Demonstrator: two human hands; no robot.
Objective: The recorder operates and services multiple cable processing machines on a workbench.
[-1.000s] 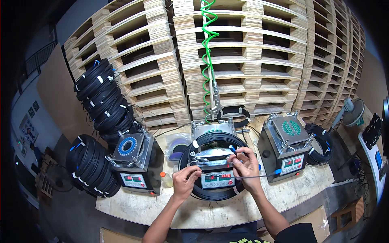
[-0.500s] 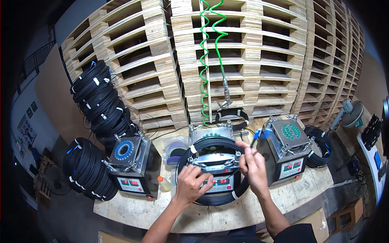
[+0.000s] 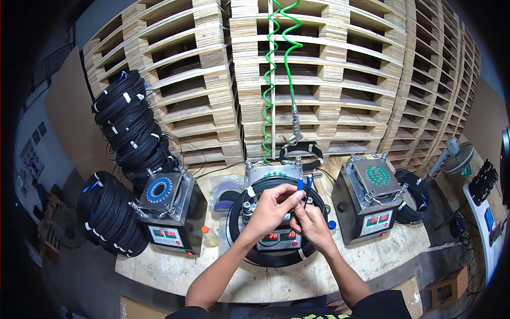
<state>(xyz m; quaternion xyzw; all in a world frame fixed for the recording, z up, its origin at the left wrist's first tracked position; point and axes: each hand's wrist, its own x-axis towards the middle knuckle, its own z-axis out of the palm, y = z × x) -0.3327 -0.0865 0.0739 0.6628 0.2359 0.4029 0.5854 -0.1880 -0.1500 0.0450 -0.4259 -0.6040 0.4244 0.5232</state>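
Note:
Both my hands meet in front of the middle machine (image 3: 276,171). My left hand (image 3: 272,210) is closed, thumb and forefinger pinching just below a blue cable connector (image 3: 300,184) that points up. Directly beside it, my right hand (image 3: 313,227) is closed round the black cable end under the connectors, its fingertips partly hidden. A second blue connector (image 3: 310,181) shows just to the right of the first. Behind and below my hands, a large coil of black cable (image 3: 234,228) with white ties leans over the machine's front, circling its red-digit panel (image 3: 280,240).
Similar machines stand left (image 3: 162,204) and right (image 3: 366,199) on the wooden table (image 3: 212,276). Black cable coils (image 3: 127,125) are stacked at far left. An orange-capped bottle (image 3: 210,237) and a blue cap (image 3: 332,225) flank the coil. A green spiral air hose (image 3: 289,58) hangs before stacked pallets (image 3: 319,114).
My left hand has moved up and right from the coil to join my right hand. The right hand has come down and left, bringing the blue connectors over the coil.

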